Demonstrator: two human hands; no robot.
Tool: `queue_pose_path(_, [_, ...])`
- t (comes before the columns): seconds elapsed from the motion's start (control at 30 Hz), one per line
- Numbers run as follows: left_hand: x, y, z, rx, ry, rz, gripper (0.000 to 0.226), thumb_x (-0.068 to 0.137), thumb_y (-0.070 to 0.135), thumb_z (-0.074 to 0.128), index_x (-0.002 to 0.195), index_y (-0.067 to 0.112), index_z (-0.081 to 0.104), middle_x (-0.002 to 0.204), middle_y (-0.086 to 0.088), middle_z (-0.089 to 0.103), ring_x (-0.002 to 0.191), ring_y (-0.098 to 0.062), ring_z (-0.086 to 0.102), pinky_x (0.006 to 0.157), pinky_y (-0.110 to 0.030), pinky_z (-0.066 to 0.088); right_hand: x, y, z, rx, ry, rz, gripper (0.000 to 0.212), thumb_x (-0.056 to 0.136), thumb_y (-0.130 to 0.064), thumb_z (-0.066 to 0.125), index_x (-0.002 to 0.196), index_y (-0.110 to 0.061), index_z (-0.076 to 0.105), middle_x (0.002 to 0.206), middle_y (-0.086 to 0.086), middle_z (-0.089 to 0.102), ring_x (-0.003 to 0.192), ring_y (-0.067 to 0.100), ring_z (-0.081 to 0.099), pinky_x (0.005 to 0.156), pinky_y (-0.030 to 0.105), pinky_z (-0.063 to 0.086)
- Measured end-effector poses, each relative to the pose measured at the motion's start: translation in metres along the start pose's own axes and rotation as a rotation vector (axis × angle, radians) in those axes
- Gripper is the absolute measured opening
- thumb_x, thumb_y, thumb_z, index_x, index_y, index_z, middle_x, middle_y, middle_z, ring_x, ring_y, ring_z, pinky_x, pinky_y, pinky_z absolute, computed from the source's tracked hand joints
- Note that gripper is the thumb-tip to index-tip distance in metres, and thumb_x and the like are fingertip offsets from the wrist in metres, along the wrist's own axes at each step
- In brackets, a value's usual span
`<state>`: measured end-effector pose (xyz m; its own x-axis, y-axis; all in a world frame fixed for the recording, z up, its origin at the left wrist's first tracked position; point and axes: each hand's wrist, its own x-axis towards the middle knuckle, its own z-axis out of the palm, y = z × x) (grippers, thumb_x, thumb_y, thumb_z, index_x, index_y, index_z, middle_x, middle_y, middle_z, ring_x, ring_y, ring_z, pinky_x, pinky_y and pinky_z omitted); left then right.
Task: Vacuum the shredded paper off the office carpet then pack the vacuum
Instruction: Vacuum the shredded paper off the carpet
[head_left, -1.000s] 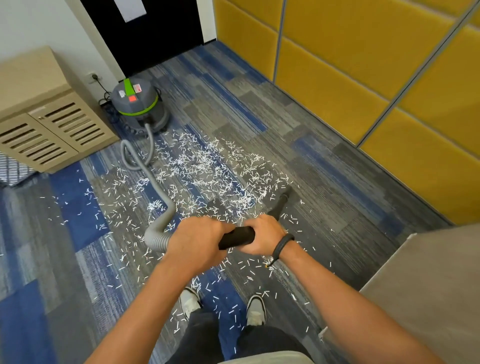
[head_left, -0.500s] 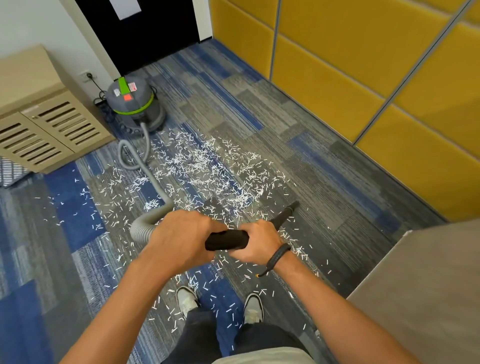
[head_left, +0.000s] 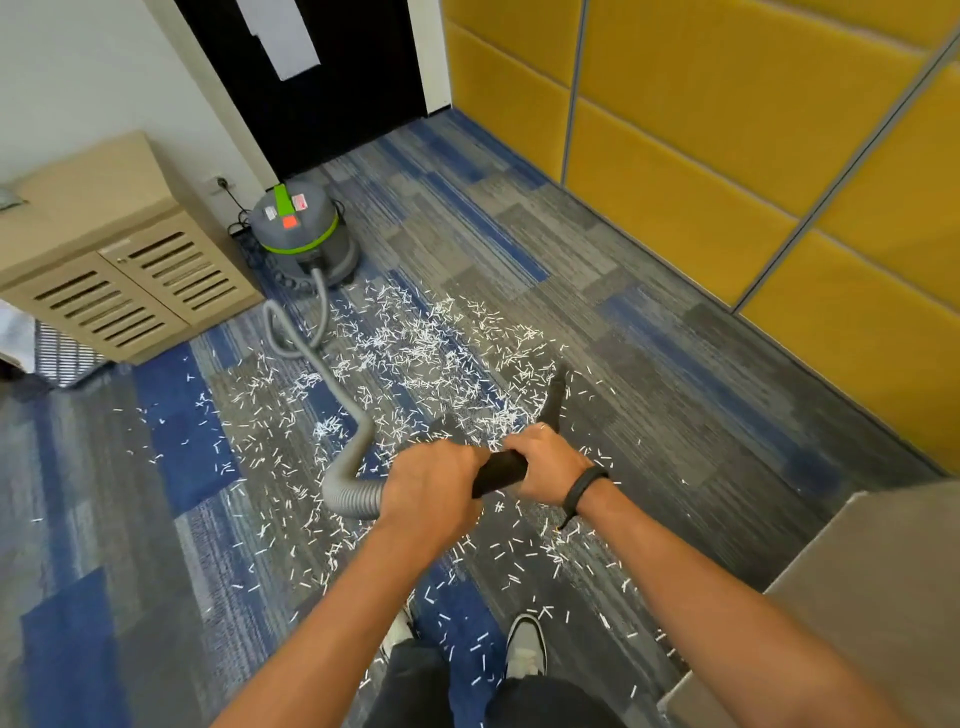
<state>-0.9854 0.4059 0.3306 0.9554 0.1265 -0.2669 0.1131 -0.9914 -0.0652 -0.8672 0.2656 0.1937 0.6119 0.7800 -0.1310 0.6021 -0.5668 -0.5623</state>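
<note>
Both hands (head_left: 488, 480) grip wand (head_left: 551, 400) | shredded paper (head_left: 415, 358) around | cabinet (head_left: 114, 260) left

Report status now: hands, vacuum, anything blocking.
Left hand and right hand both grip black vacuum wand. White shredded paper still covers carpet. Grey ribbed hose trails across the shreds.

Both bare forearms reached forward and down from the bottom of the view, converging near the centre. The left hand (head_left: 434, 486) was curled, knuckles up, over the rear end of a black plastic vacuum wand (head_left: 501, 470), where the grey ribbed hose (head_left: 349, 483) met it. The right hand (head_left: 545, 462) gripped the same wand just ahead, fingers wrapped round it, and a black band (head_left: 582, 488) circled its wrist.
</note>
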Motion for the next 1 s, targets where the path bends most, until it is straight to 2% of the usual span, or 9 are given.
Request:
queue_pose_path(0.07, [0.0, 0.002, 0.001, 0.014, 0.01, -0.037, 0.028, 0.093, 0.046, 0.068, 0.119, 0.036, 0.064, 0.092, 0.005, 0.072, 0.085, -0.021, 0.072, 0.069, -0.034, 0.05, 0.006, 0.003, 0.004, -0.034, -0.002, -0.016, 0.036, 0.075, -0.02, 0.074, 0.069, -0.036, 0.042, 0.065, -0.016, 0.048, 0.07, 0.011, 0.048, 0.076, 0.039, 0.054])
queue_pose_path(0.2, [-0.002, 0.01, 0.0, 0.051, 0.014, -0.09, 0.025, 0.094, 0.04, 0.069, 0.118, 0.031, 0.064, 0.094, 0.003, 0.071, 0.086, -0.021, 0.072, 0.068, -0.033, 0.053, 0.011, 0.007, 0.01, -0.062, -0.027, -0.024, 0.039, 0.075, -0.022, 0.073, 0.067, -0.04, 0.04, 0.066, -0.017, 0.051, 0.071, 0.009, 0.048, 0.079, 0.034, 0.054])
queue_pose_path(0.3, [-0.003, 0.019, 0.002, 0.111, 0.002, -0.09, 0.023, 0.097, 0.033, 0.065, 0.118, 0.025, 0.065, 0.1, 0.001, 0.071, 0.091, -0.022, 0.073, 0.068, -0.032, 0.05, 0.007, 0.011, 0.01, -0.058, -0.039, -0.053, 0.04, 0.076, -0.02, 0.074, 0.072, -0.04, 0.039, 0.068, -0.017, 0.05, 0.071, 0.006, 0.048, 0.078, 0.028, 0.049])
queue_pose_path(0.47, [0.003, 0.021, 0.002, 0.131, -0.013, -0.021, 0.029, 0.098, 0.044, 0.06, 0.119, 0.024, 0.062, 0.104, -0.001, 0.07, 0.094, -0.022, 0.071, 0.067, -0.032, 0.042, -0.001, 0.015, 0.005, -0.014, -0.011, -0.063, 0.035, 0.073, -0.012, 0.07, 0.073, -0.034, 0.043, 0.066, -0.016, 0.051, 0.064, 0.005, 0.048, 0.071, 0.02, 0.033])
queue_pose_path(0.6, [0.012, 0.01, 0.008, 0.086, -0.024, 0.0, 0.03, 0.096, 0.046, 0.063, 0.118, 0.026, 0.064, 0.102, 0.0, 0.072, 0.093, -0.023, 0.072, 0.072, -0.033, 0.05, 0.001, 0.021, 0.005, -0.011, -0.003, -0.031, 0.034, 0.073, -0.015, 0.076, 0.078, -0.035, 0.05, 0.072, -0.019, 0.055, 0.068, 0.005, 0.053, 0.072, 0.022, 0.036])
queue_pose_path(0.7, [0.015, 0.003, 0.015, 0.07, -0.03, 0.0, 0.03, 0.095, 0.049, 0.064, 0.116, 0.027, 0.064, 0.098, 0.002, 0.072, 0.088, -0.021, 0.071, 0.07, -0.032, 0.051, 0.004, 0.025, 0.011, -0.04, -0.047, -0.012, 0.02, 0.076, -0.024, 0.075, 0.083, -0.031, 0.057, 0.077, -0.016, 0.062, 0.075, 0.008, 0.058, 0.083, 0.029, 0.046])
queue_pose_path(0.77, [0.015, 0.002, 0.017, 0.06, -0.013, -0.012, 0.028, 0.095, 0.045, 0.064, 0.116, 0.026, 0.064, 0.097, 0.002, 0.071, 0.085, -0.021, 0.07, 0.071, -0.032, 0.053, 0.006, 0.026, 0.011, -0.047, -0.057, -0.022, 0.018, 0.076, -0.027, 0.074, 0.083, -0.031, 0.058, 0.076, -0.016, 0.062, 0.074, 0.007, 0.058, 0.087, 0.031, 0.048])
queue_pose_path(0.87, [0.015, 0.0, 0.021, 0.042, 0.005, -0.042, 0.029, 0.094, 0.044, 0.065, 0.116, 0.025, 0.064, 0.099, 0.0, 0.071, 0.089, -0.022, 0.07, 0.07, -0.033, 0.049, 0.012, 0.018, 0.007, -0.081, -0.068, -0.04, 0.021, 0.078, -0.022, 0.074, 0.08, -0.032, 0.056, 0.071, -0.017, 0.057, 0.072, 0.006, 0.055, 0.092, 0.033, 0.045])
queue_pose_path(1.0, [0.017, -0.006, 0.026, 0.075, 0.002, -0.097, 0.031, 0.097, 0.048, 0.063, 0.119, 0.025, 0.062, 0.101, 0.001, 0.07, 0.091, -0.02, 0.07, 0.069, -0.033, 0.049, 0.026, 0.011, 0.009, -0.102, -0.103, -0.04, 0.04, 0.077, -0.015, 0.074, 0.076, -0.045, 0.047, 0.069, -0.021, 0.052, 0.073, 0.004, 0.051, 0.095, 0.035, 0.047])
